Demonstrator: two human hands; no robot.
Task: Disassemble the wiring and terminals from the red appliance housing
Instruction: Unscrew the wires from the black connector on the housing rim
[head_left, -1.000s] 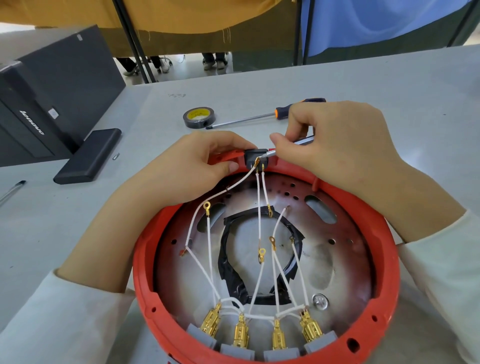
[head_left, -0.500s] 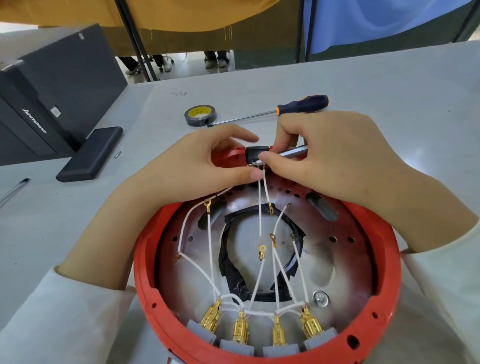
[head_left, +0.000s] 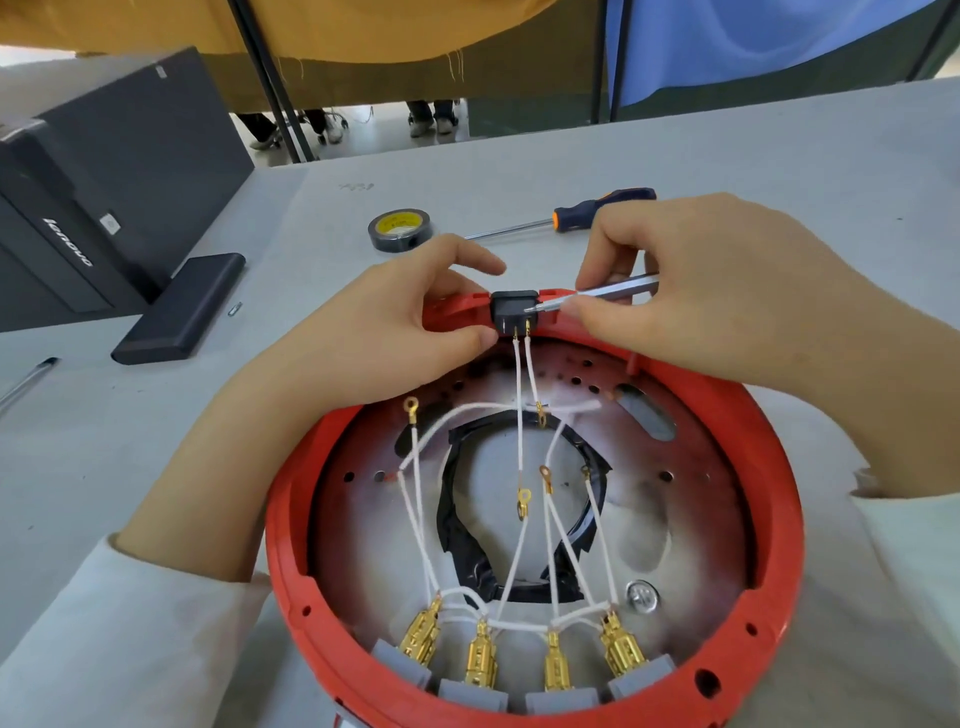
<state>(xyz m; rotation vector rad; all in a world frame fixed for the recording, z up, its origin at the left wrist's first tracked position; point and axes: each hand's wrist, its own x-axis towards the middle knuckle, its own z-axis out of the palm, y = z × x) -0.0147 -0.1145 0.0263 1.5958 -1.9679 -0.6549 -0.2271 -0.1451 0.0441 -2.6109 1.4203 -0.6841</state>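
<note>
Head view looks down on a round red plastic appliance housing (head_left: 769, 499) lying open side up on the grey bench (head_left: 779, 156), filling the frame from centre to 6 o'clock. At its 12 o'clock rim sits a small black rectangular switch block (head_left: 513, 306) with two white wires (head_left: 519, 395) running down from it. The left hand (head_left: 384, 332) pinches the rim just left of the block, thumb and fingers closed on the red plastic. The right hand (head_left: 711, 291) has its grip clamped on a slim silver metal tool (head_left: 608, 292), whose tip touches the block's right face. Four brass spade terminals (head_left: 480, 660) sit in grey sockets along the 6 o'clock rim. A black computer case (head_left: 104, 171) at 10 o'clock reads "Lenovo". At 12 o'clock lie a roll of black tape with a yellow core (head_left: 400, 228) and an orange-and-blue-handled screwdriver (head_left: 587, 212); the core's print is too small to read. Since half a second ago the left thumb has slid off the block, uncovering its pins, and one white wire now lies loose across the plate.
</note>
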